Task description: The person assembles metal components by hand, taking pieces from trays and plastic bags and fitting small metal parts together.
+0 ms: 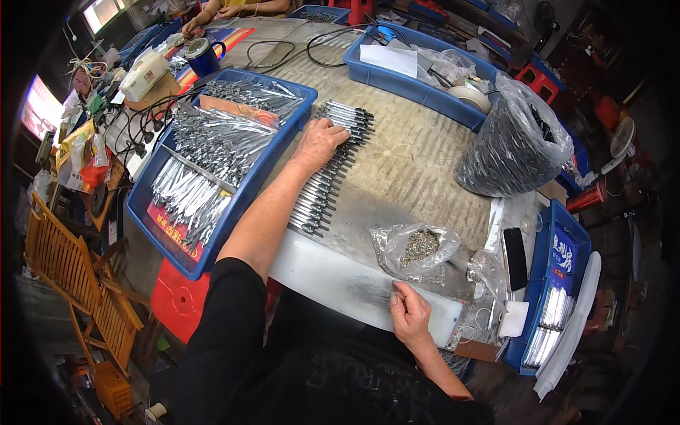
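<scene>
A long row of silver pens (315, 202) with dark tips lies side by side on the table. My left hand (320, 145) rests over the upper part of this row, its fingers curled down onto a pen; the fingertips are partly hidden. Low over the pale board (333, 273) at the table's near edge, my right hand (412, 319) is closed, thumb against the forefinger. Whatever it may pinch is too small to make out. Just beyond it sits an open clear plastic bag (423, 248) of small metallic parts.
At left stands a blue tray (219, 265) heaped with silver pen parts. A large clear bag (513, 152) of dark pieces stands at right, near another blue tray (418, 88). A black phone (515, 258) lies by the right edge. Another person's hand (228, 11) shows at the far side.
</scene>
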`<action>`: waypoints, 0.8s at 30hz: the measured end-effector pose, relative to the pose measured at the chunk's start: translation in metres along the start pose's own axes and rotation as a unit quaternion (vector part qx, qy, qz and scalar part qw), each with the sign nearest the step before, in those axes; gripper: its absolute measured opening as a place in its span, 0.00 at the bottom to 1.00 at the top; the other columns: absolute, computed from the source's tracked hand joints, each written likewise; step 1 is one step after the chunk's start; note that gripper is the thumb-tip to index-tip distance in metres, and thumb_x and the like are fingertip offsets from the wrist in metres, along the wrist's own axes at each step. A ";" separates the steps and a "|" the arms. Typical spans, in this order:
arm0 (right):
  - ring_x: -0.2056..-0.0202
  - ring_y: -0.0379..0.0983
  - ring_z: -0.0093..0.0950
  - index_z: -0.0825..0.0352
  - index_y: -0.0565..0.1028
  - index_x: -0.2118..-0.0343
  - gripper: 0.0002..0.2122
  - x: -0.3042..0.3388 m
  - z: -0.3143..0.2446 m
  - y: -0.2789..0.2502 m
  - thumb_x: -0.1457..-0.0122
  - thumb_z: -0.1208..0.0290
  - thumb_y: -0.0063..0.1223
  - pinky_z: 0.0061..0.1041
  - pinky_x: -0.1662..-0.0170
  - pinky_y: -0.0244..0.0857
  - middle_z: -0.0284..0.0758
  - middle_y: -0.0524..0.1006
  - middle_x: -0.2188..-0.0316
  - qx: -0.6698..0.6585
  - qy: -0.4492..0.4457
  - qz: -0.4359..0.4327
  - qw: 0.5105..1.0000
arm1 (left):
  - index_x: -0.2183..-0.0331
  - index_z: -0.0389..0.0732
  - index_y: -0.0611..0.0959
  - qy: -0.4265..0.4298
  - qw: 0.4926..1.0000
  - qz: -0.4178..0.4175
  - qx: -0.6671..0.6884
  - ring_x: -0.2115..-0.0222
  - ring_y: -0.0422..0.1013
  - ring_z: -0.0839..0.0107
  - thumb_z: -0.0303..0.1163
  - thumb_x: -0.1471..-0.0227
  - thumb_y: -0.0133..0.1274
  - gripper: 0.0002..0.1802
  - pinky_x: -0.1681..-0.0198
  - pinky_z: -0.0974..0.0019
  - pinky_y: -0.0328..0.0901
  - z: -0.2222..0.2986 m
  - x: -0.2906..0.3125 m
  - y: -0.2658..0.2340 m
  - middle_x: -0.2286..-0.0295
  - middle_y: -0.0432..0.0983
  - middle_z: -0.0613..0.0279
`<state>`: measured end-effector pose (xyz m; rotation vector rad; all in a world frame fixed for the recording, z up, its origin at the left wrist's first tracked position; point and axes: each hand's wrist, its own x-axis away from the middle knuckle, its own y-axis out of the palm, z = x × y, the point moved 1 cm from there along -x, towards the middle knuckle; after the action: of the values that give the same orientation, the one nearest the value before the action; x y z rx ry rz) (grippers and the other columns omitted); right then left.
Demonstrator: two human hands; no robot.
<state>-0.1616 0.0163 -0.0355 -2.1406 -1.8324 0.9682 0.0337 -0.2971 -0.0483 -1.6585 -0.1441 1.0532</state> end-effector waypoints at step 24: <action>0.79 0.66 0.21 0.73 0.72 0.65 0.08 0.003 0.000 0.001 0.49 0.78 0.49 0.21 0.73 0.61 0.35 0.70 0.81 -0.034 0.079 -0.003 0.996 | 0.67 0.34 0.74 -0.258 0.959 0.098 0.058 0.68 0.69 0.55 0.22 0.59 0.52 0.12 0.64 0.60 0.64 0.035 0.141 -0.194 0.70 0.72 0.50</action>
<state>-0.1608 0.0187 -0.0366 -2.1804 -1.8191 0.7215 0.1724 -0.1171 0.0346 -1.2809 -0.2567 1.6032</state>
